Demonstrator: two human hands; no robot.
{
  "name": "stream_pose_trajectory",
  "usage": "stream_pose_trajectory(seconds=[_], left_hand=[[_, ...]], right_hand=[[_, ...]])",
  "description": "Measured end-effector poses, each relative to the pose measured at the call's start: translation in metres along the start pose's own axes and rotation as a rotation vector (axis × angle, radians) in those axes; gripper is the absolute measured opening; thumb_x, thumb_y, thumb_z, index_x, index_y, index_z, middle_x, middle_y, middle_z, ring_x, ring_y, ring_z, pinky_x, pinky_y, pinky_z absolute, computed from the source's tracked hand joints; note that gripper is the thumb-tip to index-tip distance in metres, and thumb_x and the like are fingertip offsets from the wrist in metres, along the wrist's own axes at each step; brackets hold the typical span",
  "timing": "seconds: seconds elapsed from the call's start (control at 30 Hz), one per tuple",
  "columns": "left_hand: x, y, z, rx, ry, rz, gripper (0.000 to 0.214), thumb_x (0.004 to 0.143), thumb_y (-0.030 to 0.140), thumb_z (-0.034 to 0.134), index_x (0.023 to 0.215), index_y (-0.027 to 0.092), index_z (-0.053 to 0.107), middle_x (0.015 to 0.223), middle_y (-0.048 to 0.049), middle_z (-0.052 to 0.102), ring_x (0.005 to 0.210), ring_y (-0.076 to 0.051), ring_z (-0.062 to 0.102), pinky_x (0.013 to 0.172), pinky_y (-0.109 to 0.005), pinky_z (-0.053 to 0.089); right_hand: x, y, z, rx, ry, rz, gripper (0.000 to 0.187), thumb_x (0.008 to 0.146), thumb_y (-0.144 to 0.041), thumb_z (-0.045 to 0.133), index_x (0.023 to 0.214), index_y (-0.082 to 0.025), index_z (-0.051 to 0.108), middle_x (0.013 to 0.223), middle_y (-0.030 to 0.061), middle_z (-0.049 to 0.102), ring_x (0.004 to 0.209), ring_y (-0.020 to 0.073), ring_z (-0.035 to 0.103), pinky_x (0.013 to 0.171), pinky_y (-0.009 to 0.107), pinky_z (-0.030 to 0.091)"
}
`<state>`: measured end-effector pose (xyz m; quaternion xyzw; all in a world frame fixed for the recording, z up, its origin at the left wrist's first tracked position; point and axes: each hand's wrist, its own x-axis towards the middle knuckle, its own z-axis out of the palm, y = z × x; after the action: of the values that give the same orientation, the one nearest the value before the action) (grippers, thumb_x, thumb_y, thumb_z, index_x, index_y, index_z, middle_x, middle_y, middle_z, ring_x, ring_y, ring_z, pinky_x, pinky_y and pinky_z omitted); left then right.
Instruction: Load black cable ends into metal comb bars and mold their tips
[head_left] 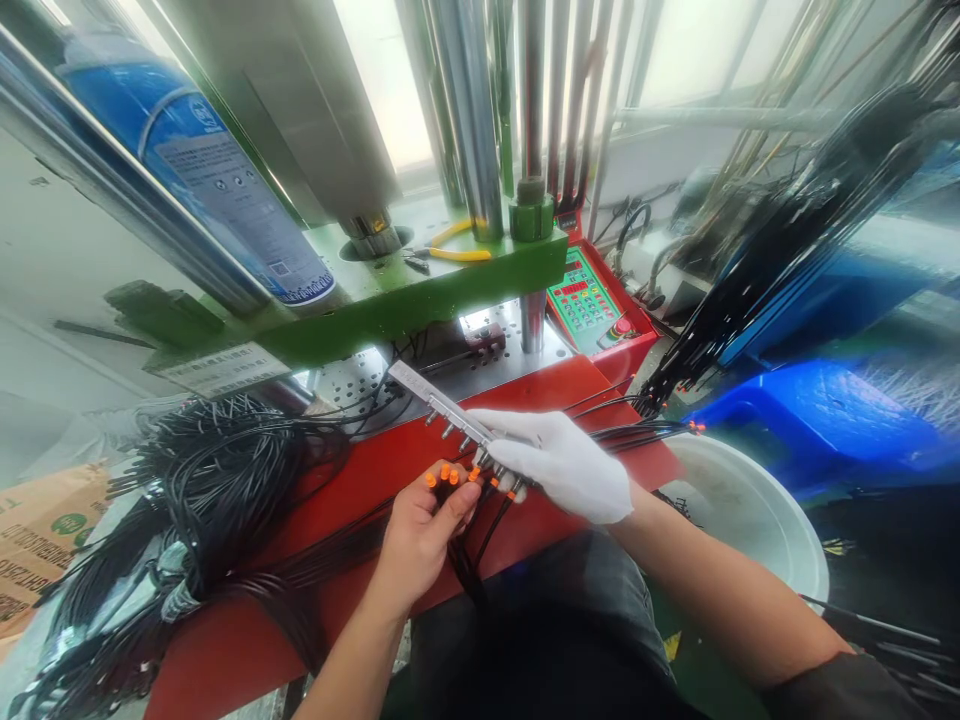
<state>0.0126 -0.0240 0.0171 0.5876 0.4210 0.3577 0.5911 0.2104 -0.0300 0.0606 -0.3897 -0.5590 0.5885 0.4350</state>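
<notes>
My bare left hand (424, 530) is closed around a bunch of black cables with orange tips (448, 476), held over the red table (360, 480). My right hand (562, 460), in a white glove, grips a long metal fixture bar (439, 405) with several pins along its underside. Some black cables hang from the bar's near end, right beside the orange tips in my left hand.
A big tangle of black cables (217, 470) lies on the left. Behind stands a green press machine (420, 290) with steel columns and a red control panel (589, 300). More cables (757, 270) hang at right above a blue bin (810, 420) and a white bucket (750, 510).
</notes>
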Motion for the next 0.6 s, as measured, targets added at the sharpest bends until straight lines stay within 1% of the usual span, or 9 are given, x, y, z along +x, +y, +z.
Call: stream_pose_trajectory(seconds=[0.17,0.27,0.37,0.4,0.43,0.5,0.53,0.6], left_hand=[[0.001,0.002,-0.001,0.025,-0.019,-0.027,0.024,0.085,0.037,0.061,0.077,0.017,0.052,0.059,0.004,0.043,0.053,-0.009,0.035,0.049,-0.022,0.027],[0.0,0.005,0.002,0.058,-0.012,-0.049,0.024,0.086,0.038,0.06,0.077,0.017,0.052,0.058,0.0054,0.039,0.051,-0.009,0.032,0.049,-0.022,0.026],[-0.004,0.01,0.009,0.199,0.084,-0.02,0.021,0.086,0.037,0.06,0.079,0.018,0.055,0.061,0.0043,0.042,0.054,-0.01,0.035,0.051,-0.023,0.028],[-0.005,0.012,0.012,0.257,0.123,0.002,0.02,0.086,0.037,0.06,0.08,0.018,0.057,0.063,0.0034,0.045,0.056,-0.011,0.037,0.053,-0.023,0.029],[-0.006,0.012,0.014,0.296,0.152,0.021,0.019,0.086,0.036,0.061,0.081,0.018,0.058,0.065,0.0027,0.047,0.058,-0.011,0.038,0.054,-0.024,0.03],[-0.005,0.012,0.017,0.263,0.149,0.025,0.018,0.087,0.036,0.06,0.084,0.018,0.06,0.068,0.0021,0.048,0.06,-0.012,0.039,0.054,-0.024,0.031],[-0.004,0.011,0.017,0.192,0.122,0.015,0.019,0.088,0.036,0.058,0.086,0.018,0.06,0.069,0.0019,0.047,0.06,-0.012,0.04,0.054,-0.024,0.032],[-0.001,0.008,0.014,0.016,0.06,-0.002,0.021,0.091,0.037,0.051,0.092,0.018,0.06,0.072,0.001,0.046,0.064,-0.012,0.042,0.056,-0.024,0.035]], right_hand=[[-0.001,-0.002,0.002,-0.029,-0.013,0.022,0.044,0.09,-0.026,0.048,0.133,-0.017,0.053,0.091,0.003,0.063,0.063,0.0095,0.052,0.057,0.023,0.05],[-0.001,-0.001,0.004,-0.167,0.057,0.014,0.045,0.088,-0.023,0.049,0.132,-0.018,0.054,0.094,0.0037,0.066,0.066,0.0112,0.054,0.063,0.026,0.051],[-0.001,0.001,0.007,-0.323,0.129,-0.062,0.045,0.087,-0.021,0.05,0.132,-0.017,0.055,0.101,0.0053,0.067,0.08,0.0154,0.059,0.079,0.03,0.05],[-0.001,0.002,0.008,-0.344,0.133,-0.078,0.045,0.087,-0.021,0.05,0.132,-0.017,0.055,0.102,0.0056,0.066,0.084,0.0164,0.059,0.083,0.031,0.049],[-0.001,0.003,0.008,-0.338,0.13,-0.08,0.045,0.087,-0.021,0.049,0.132,-0.018,0.055,0.102,0.0055,0.066,0.084,0.0166,0.059,0.082,0.031,0.049],[-0.002,0.004,0.007,-0.259,0.103,-0.05,0.045,0.087,-0.022,0.05,0.132,-0.02,0.055,0.097,0.0044,0.066,0.076,0.0145,0.058,0.073,0.028,0.05],[-0.002,0.004,0.005,-0.206,0.085,-0.027,0.045,0.086,-0.023,0.052,0.132,-0.02,0.054,0.092,0.0034,0.065,0.068,0.0125,0.056,0.064,0.026,0.05],[-0.003,0.004,0.001,-0.12,0.047,0.031,0.048,0.085,-0.027,0.057,0.132,-0.022,0.053,0.081,0.0008,0.061,0.057,0.0091,0.049,0.05,0.021,0.044]])
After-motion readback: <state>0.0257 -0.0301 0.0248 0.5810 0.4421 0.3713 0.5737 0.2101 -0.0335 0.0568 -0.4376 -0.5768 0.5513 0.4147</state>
